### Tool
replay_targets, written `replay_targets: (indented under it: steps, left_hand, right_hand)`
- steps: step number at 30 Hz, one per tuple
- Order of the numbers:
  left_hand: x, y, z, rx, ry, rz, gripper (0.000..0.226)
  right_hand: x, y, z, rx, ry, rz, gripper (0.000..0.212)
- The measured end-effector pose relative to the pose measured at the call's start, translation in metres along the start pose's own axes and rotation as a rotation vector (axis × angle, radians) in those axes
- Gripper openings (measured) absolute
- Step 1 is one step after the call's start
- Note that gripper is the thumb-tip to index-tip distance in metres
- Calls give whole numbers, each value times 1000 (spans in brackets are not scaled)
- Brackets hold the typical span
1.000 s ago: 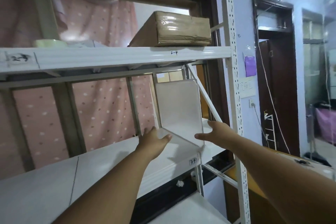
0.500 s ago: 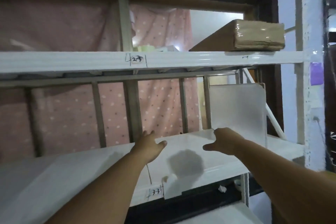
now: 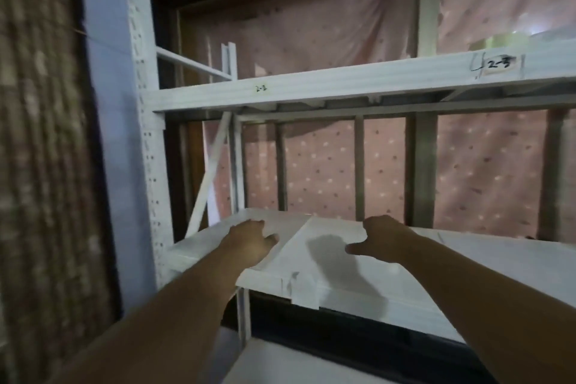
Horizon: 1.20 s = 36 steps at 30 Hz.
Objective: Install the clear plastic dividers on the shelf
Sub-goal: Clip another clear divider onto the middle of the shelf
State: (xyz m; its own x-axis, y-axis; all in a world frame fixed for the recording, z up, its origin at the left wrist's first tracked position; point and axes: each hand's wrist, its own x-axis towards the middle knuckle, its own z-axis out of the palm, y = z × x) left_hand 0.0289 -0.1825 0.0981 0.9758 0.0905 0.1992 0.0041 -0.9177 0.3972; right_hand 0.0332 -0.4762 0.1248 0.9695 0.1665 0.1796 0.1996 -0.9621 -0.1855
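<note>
Left hand [image 3: 249,238], right hand [image 3: 378,238] empty, fingers loose, over shelf [image 3: 483,262] toward 12 o'clock; no divider visible, likely picking next slot.

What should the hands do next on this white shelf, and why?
Probably fetch another clear divider. Both the left hand and the right hand are empty over the middle shelf, and no upright divider shows on this stretch near the left post. A piece of tape on the front edge may mark a spot.
</note>
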Motion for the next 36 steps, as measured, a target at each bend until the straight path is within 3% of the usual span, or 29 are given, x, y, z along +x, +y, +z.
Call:
replay_targets:
  steps: [3, 7, 13, 17, 20, 23, 27, 31, 36]
  left_hand:
    - [-14, -53, -16, 23, 26, -88, 77]
    - [-29, -100, -26, -11, 63, -165, 74]
    - [-42, -151, -17, -16, 63, -255, 66]
    - [-38, -184, -4, -97, 22, -308, 29]
    - [-39, -200, 4, -165, 30, -368, 48]
    - [-35, -206, 7, -196, 13, -399, 63]
    - [-29, -195, 9, -454, 36, -463, 61]
    - [-16, -175, 9, -771, 90, -505, 40]
    - [-11, -140, 6, -946, 165, -407, 52]
  right_hand:
    - [19, -51, 15, 32, 5, -129, 66]
    - [38, -110, 40, 84, -44, -248, 74]
    - [63, -181, 89, 114, -127, -340, 66]
    - [77, -211, 119, 93, -142, -352, 60]
    - [84, -222, 135, 43, -117, -328, 50]
    - [87, -225, 137, -26, -73, -320, 39]
    - [83, -226, 131, -56, -45, -382, 28]
    - [71, -221, 127, -65, -36, -431, 28]
    - [54, -201, 107, 35, 6, -447, 27]
